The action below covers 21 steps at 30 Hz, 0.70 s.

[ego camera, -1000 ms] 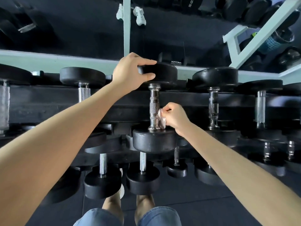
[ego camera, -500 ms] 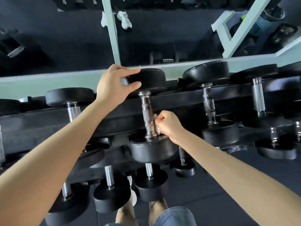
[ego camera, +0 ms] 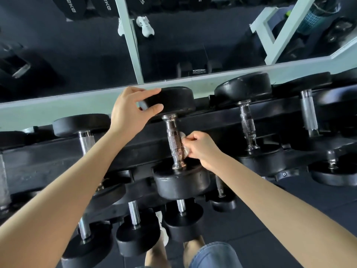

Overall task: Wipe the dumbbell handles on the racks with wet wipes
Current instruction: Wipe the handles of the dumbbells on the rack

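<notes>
While the far head (ego camera: 174,99) of a dumbbell (ego camera: 181,183) lying across the upper tier of the rack (ego camera: 58,164) was gripped at its left edge by the left hand (ego camera: 127,111), a crumpled wet wipe (ego camera: 184,150) was pinched by the right hand (ego camera: 203,149) and pressed against the right side of its knurled handle (ego camera: 173,141).

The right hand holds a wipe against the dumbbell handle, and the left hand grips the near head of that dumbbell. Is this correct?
No. The head view shows the left hand gripping the far head, at the top of the picture. The right hand does hold the wipe against the handle.
</notes>
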Available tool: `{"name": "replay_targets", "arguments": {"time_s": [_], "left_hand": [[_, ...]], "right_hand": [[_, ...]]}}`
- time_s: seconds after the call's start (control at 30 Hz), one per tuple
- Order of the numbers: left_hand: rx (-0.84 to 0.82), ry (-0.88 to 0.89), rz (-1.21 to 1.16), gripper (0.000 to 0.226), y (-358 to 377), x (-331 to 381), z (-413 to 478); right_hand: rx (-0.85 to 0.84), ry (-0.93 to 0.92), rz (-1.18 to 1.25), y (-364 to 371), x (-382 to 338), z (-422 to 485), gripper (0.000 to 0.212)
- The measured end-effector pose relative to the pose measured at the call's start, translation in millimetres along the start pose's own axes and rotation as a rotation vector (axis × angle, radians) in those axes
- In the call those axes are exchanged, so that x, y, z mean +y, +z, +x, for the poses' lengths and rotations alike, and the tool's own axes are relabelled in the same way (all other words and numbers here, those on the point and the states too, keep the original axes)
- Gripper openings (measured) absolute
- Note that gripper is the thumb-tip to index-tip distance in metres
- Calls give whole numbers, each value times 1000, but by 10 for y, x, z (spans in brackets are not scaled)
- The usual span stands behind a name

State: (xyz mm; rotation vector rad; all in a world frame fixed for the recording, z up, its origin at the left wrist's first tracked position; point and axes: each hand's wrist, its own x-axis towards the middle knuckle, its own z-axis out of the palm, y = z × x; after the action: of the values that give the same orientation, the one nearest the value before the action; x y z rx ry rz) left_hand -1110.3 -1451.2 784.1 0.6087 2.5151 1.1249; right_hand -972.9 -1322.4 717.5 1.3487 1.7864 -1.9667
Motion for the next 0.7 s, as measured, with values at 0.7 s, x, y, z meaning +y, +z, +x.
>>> {"name": "replay_targets", "arguments": {"time_s": [0.7], "left_hand": [[6,-428,-142,82,108,152,139]], "right_hand": [[-164,107,189,225,-237,37,14]]}}
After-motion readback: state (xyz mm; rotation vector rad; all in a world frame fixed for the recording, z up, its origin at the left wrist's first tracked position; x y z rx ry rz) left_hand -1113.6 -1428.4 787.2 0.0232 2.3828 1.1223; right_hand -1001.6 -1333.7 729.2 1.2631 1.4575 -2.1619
